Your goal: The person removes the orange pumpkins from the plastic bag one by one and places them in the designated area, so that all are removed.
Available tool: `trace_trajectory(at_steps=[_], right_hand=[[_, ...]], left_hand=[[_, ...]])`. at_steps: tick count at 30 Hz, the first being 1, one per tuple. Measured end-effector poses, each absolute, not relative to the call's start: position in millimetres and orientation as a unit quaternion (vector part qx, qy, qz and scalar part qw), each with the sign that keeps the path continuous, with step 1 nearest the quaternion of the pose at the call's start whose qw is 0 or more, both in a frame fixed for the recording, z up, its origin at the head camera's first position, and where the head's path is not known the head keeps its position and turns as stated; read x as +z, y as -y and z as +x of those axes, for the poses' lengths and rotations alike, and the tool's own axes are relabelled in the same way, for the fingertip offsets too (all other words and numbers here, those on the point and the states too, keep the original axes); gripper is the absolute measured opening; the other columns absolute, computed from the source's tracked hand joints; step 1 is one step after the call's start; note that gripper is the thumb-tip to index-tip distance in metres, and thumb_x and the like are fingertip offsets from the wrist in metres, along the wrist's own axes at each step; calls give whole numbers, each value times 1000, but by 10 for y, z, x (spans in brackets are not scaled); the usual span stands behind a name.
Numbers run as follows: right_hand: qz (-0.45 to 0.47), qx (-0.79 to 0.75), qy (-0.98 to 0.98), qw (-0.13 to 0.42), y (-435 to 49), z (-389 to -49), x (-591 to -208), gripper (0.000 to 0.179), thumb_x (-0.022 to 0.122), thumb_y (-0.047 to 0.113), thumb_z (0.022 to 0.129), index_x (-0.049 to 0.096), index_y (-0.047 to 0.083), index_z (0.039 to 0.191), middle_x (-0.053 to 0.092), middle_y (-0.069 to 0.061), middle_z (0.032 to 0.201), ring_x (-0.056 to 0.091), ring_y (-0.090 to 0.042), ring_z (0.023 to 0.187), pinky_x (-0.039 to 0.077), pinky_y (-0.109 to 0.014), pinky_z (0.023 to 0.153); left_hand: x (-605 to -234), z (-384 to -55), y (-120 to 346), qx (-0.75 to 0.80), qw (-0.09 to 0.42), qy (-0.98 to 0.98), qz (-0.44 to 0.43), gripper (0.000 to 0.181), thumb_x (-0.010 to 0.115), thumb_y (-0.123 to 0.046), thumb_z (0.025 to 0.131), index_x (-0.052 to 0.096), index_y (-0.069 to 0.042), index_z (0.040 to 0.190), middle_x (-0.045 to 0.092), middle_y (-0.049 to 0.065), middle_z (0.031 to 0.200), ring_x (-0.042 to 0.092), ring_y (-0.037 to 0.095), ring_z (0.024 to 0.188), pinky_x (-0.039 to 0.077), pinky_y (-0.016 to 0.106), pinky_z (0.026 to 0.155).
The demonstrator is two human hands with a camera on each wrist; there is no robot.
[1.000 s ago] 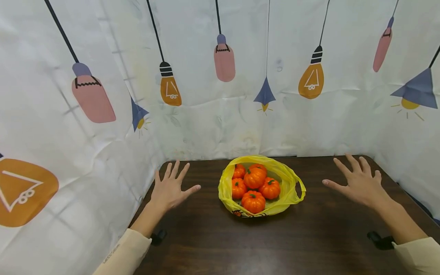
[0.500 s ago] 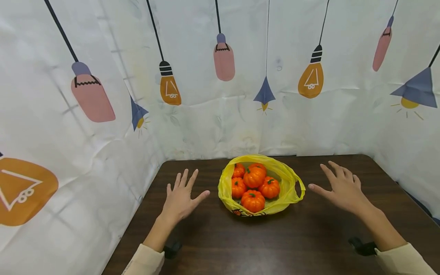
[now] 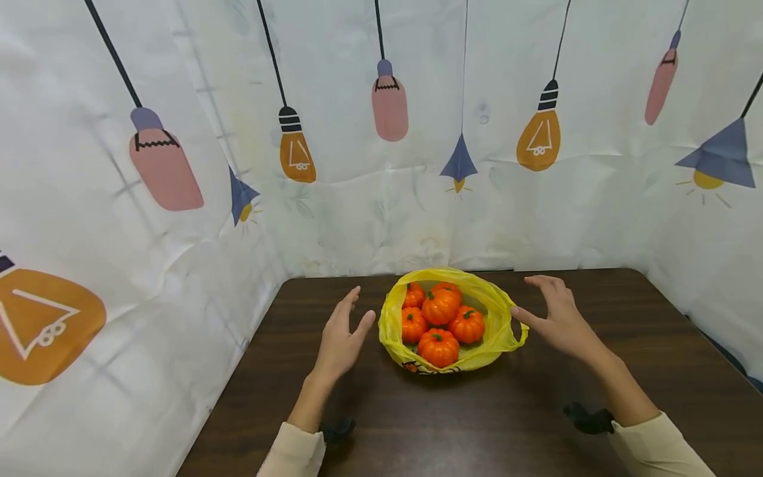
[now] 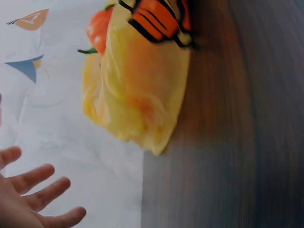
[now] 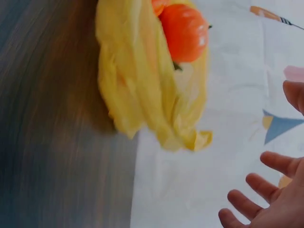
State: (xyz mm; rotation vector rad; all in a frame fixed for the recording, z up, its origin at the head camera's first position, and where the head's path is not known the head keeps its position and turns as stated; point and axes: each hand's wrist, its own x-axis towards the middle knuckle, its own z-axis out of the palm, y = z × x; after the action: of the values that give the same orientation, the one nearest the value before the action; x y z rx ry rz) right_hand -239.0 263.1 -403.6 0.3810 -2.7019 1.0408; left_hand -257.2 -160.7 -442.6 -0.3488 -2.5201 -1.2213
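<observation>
A yellow plastic bag [image 3: 390, 331] with its mouth spread wide sits on the table, several small orange pumpkins [image 3: 438, 348] with green stems inside it. Just left of the bag is my left hand [image 3: 338, 344], fingers extended and holding nothing. My right hand [image 3: 560, 321] is at the bag's right side, its thumb tip overlapping the loop handle [image 3: 522, 334] in the head view. In the right wrist view the fingers of the right hand [image 5: 280, 194] are spread apart from the bag [image 5: 137, 71]. A black and orange print shows on the bag [image 4: 142, 71] in the left wrist view.
The dark wooden table [image 3: 447, 424] has a back edge close behind the bag. White cloth [image 3: 334, 225] printed with hanging lamps and bulbs encloses it at the back and both sides. Each wrist carries a black camera mount [image 3: 587, 419].
Both hands have moved inward toward the bag, the left one rightward and the right one leftward. Their fingers are less spread than before. The bag and pumpkins have stayed in place.
</observation>
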Motion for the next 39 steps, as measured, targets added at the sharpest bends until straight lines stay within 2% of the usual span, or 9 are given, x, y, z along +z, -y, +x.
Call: trace_trajectory(at_steps=[4,9,17,23,30,34,39], right_hand=[[139,399,899,112,-2487,-2416,-4012,74,66,36,100,31,4,157,26,-29,155,31,-50,136,34,-70,103],[147,450,874,111,-2296,-2480,-3994,74,64,34,101,29,4,157,26,-26,154,33,-45,136,32,-63,108],[145,497,850,98,-2037,-2661,-4095,74,64,37,101,28,5,157,26,-24,157,33,-46,140,30,-66,113],[144,527,834,82,-1852,-2783,-4176,76,67,39,99,28,6,156,27,-20,159,36,-46,140,31,-66,114],[139,555,818,60,-1720,-2877,-4254,77,68,41,98,30,8,156,30,-17,161,39,-45,141,32,-65,115],[145,552,819,60,-1671,-2934,-4283,77,68,41,98,32,6,156,34,-18,160,41,-46,140,34,-65,115],[147,548,822,56,-1628,-2987,-4335,76,69,39,98,33,5,155,36,-20,158,41,-46,140,33,-65,115]], left_hand=[[-4444,-2657,1477,-505,182,836,-117,55,55,-45,104,39,-33,155,57,5,146,55,32,133,43,62,107],[-4446,-2736,1330,-552,188,807,-92,48,57,-41,104,48,-31,150,62,5,138,61,28,124,45,59,105],[-4484,-2886,1187,-564,192,800,-70,41,61,-30,103,56,-29,143,64,6,134,64,26,118,46,55,103],[-4533,-2959,1164,-556,176,810,-64,37,63,-27,101,61,-29,138,64,5,133,63,27,117,47,51,101],[-4606,-2986,1186,-535,161,825,-80,35,66,-24,99,66,-22,133,64,13,132,63,32,117,48,53,97],[-4646,-3000,1199,-526,147,833,-89,30,67,-23,99,69,-17,129,63,11,133,62,36,118,49,57,98],[-4668,-3021,1197,-522,128,838,-100,28,68,-24,98,71,-21,125,62,7,135,63,35,118,53,54,95]])
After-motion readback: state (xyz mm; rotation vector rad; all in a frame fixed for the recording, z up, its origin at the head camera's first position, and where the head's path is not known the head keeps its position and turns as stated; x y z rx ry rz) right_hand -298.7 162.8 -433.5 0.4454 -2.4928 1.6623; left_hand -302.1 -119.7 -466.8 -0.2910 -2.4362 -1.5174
